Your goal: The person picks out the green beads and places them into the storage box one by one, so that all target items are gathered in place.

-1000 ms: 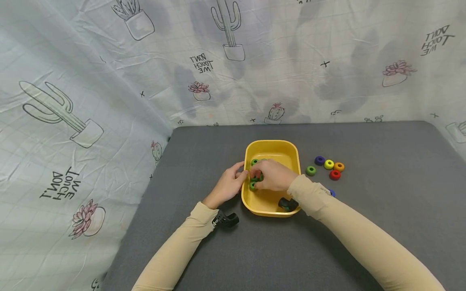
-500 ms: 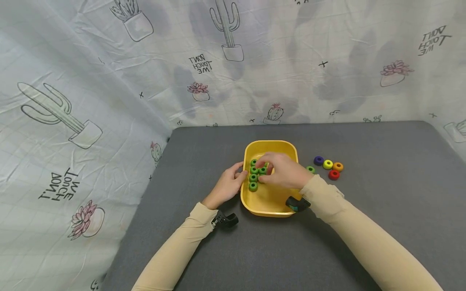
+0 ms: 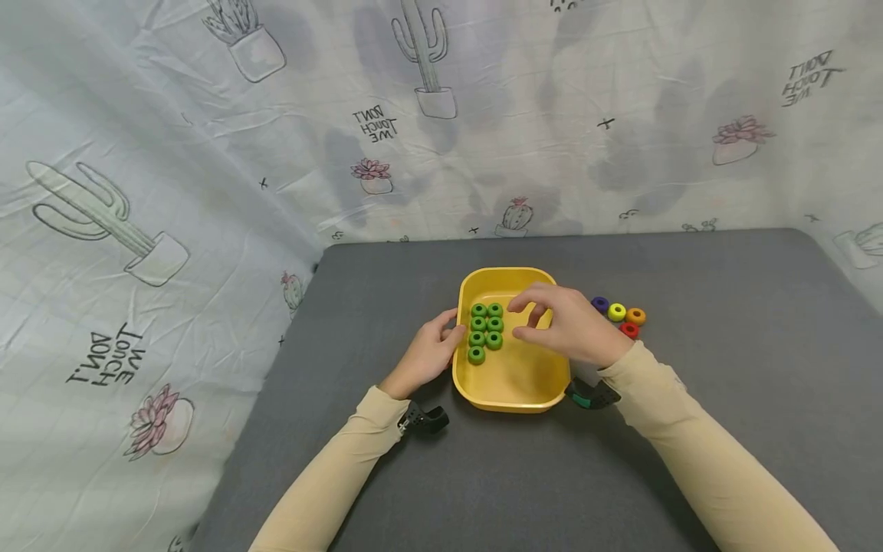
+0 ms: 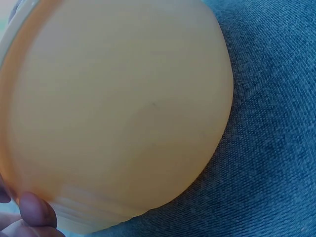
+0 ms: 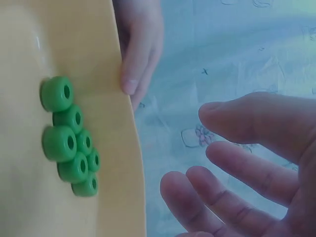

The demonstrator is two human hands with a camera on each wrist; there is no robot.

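Observation:
Several green beads [image 3: 478, 324] stand in two neat columns along the left side of a yellow tray [image 3: 507, 402], holes facing up. My left hand [image 3: 429, 351] rests against the outside of the tray's left wall, with fingertips touching near the rim. In the left wrist view, the fingertips [image 4: 37, 211] press at the tray's edge. My right hand [image 3: 569, 322] hovers over the tray's right half, thumb and fingers apart, holding nothing. The right wrist view shows its fingers [image 5: 247, 118] spread and clear of the green beads [image 5: 60, 143].
Right of the tray lie a dark purple bead [image 3: 600, 304], a yellow bead [image 3: 617, 312], an orange bead [image 3: 636, 316] and a red bead [image 3: 629, 330], partly behind my right hand. The grey tabletop [image 3: 731, 322] ends at a printed cloth backdrop [image 3: 586, 176].
My right hand has let go of the green beads and moved right, its fingers opening; it now covers the loose green bead beside the tray. My left hand stays at the tray's wall.

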